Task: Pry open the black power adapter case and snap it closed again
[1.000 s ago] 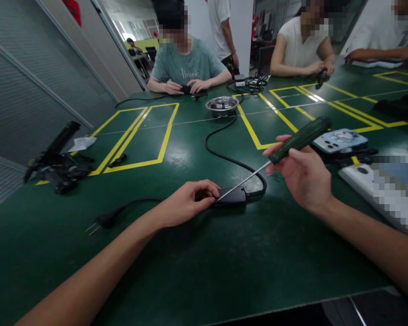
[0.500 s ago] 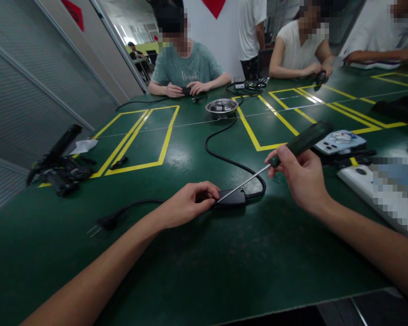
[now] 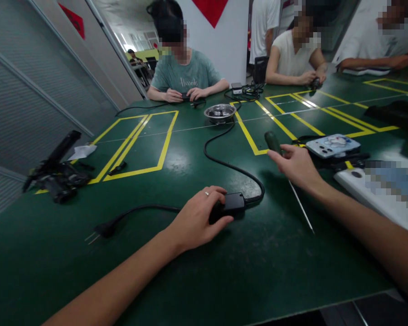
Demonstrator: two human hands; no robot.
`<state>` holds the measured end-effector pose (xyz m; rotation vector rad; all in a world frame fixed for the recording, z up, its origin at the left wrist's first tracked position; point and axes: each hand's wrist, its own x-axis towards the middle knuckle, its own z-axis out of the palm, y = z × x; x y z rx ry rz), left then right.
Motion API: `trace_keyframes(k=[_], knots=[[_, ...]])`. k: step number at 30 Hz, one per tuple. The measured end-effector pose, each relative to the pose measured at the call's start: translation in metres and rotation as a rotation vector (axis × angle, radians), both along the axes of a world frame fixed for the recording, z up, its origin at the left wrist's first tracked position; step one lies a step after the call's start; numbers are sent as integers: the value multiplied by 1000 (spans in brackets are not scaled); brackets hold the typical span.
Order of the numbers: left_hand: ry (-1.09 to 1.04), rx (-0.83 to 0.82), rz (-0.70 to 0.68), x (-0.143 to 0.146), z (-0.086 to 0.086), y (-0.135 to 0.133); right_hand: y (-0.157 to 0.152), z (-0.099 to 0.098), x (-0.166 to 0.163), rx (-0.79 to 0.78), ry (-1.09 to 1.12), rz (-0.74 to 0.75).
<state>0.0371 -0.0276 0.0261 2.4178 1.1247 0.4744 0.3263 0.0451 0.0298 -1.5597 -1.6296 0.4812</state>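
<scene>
My left hand (image 3: 199, 217) is wrapped over one end of a black power adapter (image 3: 234, 203) that lies on the green table (image 3: 190, 271). Its cable (image 3: 224, 162) loops away toward the far side, and a short lead ends in a two-pin plug (image 3: 104, 229) at the left. My right hand (image 3: 297, 167) rests with fingers stretched out over a green-handled screwdriver (image 3: 272, 139) that lies flat on the table. The thin shaft of the screwdriver points toward me from under the wrist.
A metal bowl (image 3: 220, 112) stands at the table's middle. A phone (image 3: 333, 145) and a white device (image 3: 355, 181) lie at the right, black gear (image 3: 57, 179) at the left. Several people sit along the far edge with their hands on small black parts.
My right hand lifted the screwdriver tip off the adapter and laid the tool flat on the table to the right. My left hand slid further over the adapter.
</scene>
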Motion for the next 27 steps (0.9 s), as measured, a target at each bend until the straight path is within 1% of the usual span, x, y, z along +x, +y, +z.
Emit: trace_keyframes(k=[3,6,8,10,12,15,17,18,20,22,24,27], knots=[[43,50,-34,4,-6,-1,4,-10,1,-61,-280,23],[65,69,-39,4,-8,1,11,-18,4,-124,-499,-6],[83,94,-21,-2,-6,5,15,-22,6,-167,-611,-33],[110,130,35,-14,1,12,17,-25,8,-200,-686,-44],[156,162,119,-33,9,23,16,-25,8,-204,-723,-46],[252,163,279,-75,21,44,12,-25,6,-179,-742,-44],[341,163,406,-106,26,57,10,-25,5,-171,-748,-42],[358,161,449,-120,26,63,9,-25,5,-170,-750,-41],[384,121,476,-143,24,70,9,-25,4,-173,-759,-39],[397,70,482,-158,21,73,9,-25,4,-180,-770,-45],[404,37,477,-166,19,73,10,-26,5,-188,-781,-54],[407,34,476,-170,19,70,10,-26,5,-199,-792,-66]])
